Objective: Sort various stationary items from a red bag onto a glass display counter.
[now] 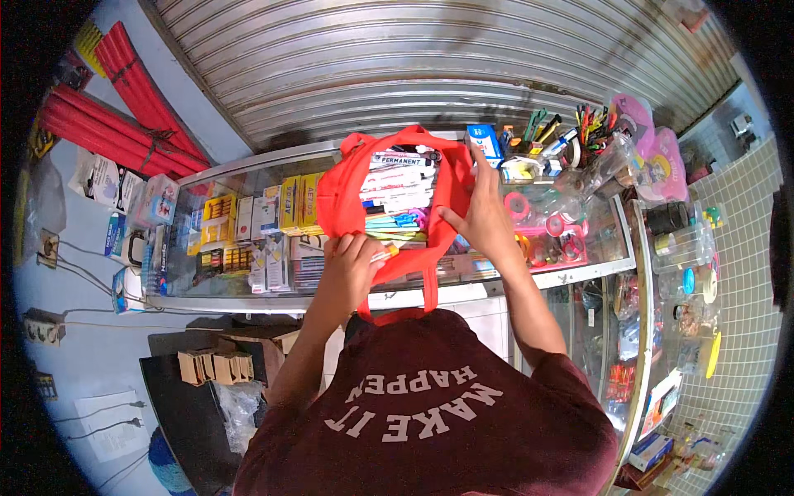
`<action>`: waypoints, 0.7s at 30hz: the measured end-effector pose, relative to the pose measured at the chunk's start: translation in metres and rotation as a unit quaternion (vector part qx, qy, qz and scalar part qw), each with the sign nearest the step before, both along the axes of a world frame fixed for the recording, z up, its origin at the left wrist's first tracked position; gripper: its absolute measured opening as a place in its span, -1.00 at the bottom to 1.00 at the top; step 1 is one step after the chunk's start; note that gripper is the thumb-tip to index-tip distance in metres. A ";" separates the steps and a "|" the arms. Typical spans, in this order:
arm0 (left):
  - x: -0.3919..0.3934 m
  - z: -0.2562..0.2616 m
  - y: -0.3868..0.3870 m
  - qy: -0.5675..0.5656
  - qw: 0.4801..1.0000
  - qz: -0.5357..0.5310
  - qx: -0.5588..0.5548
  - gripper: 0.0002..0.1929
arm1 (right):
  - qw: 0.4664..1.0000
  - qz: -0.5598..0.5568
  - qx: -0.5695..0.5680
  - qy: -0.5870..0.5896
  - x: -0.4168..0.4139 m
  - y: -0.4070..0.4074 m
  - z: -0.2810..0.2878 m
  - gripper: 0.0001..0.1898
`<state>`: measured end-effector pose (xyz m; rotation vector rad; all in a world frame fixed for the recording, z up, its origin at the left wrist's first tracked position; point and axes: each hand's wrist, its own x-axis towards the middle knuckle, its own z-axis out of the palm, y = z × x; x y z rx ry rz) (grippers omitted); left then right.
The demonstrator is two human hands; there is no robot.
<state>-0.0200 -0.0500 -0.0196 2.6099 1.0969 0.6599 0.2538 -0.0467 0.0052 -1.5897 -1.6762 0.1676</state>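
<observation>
A red fabric bag [340, 197] with handles stands open on the glass display counter, full of markers. White permanent markers [397, 180] lie stacked in its upper part; below them are blue, purple and yellow-green pens [397, 221]. At the bag's lower left rim, my left hand [352, 266] has its fingers curled round an orange-and-white marker [384, 253]. My right hand [481, 217] rests against the bag's right side, thumb on the rim and fingers extended along the outside; whether it pinches the fabric is hard to tell.
The glass counter [236, 302] holds boxed stationery, with yellow boxes [299, 201] left of the bag. A blue-and-white box [484, 144], pen holders and tape rolls are on the right. Behind stands a metal roller shutter [384, 62]. Plastic jars [682, 248] line the far right.
</observation>
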 end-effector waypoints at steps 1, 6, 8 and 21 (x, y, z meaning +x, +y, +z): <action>-0.005 0.005 -0.004 0.002 1.000 -0.002 -0.001 -0.82 | 0.993 0.007 -0.051 0.105 0.002 -0.004 -0.008 -0.01; -0.022 0.015 -0.020 0.005 0.993 -0.018 -0.119 -0.81 | 0.983 0.003 -0.077 0.164 0.021 -0.029 -0.017 -0.20; -0.024 0.017 -0.024 -0.010 0.987 -0.023 -0.156 -0.80 | 0.984 0.005 -0.063 0.165 0.024 -0.039 -0.008 -0.23; 0.047 0.052 0.032 -0.222 0.951 -0.118 -0.179 -0.74 | 0.995 -0.055 -0.024 0.078 -0.007 -0.059 0.014 -0.34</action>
